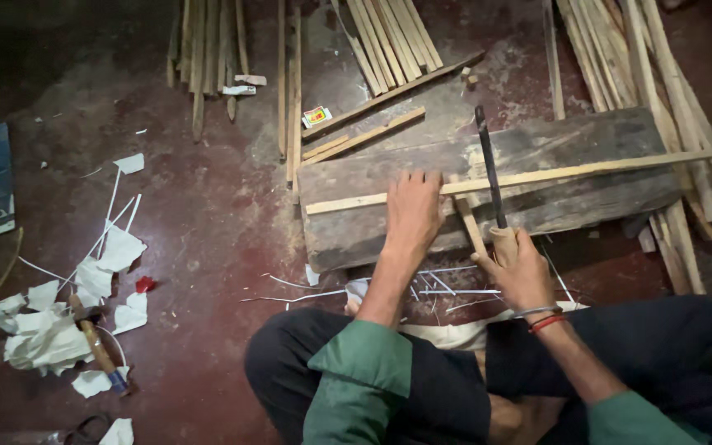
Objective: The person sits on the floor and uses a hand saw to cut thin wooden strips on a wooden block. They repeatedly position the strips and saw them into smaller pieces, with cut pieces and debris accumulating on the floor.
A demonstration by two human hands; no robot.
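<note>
My left hand [412, 210] presses flat on a long thin bamboo strip [587, 170] that lies across a thick, worn wooden block [570, 140] on the floor. My right hand [519, 265] grips the handle of a dark, narrow blade [489, 165], which stands over the strip just right of my left hand. A short wooden stick [469, 221] lies between the two hands on the block's front edge. Thin white shavings [447, 288] lie on the floor in front of the block, near my folded legs.
Bundles of split bamboo sticks lie at the back [208, 49], [389, 37] and at the right [661, 74]. A small matchbox [316, 117] sits behind the block. Torn white paper [51, 330], a wooden-handled tool [96, 346] and scissors [84, 430] lie at the lower left.
</note>
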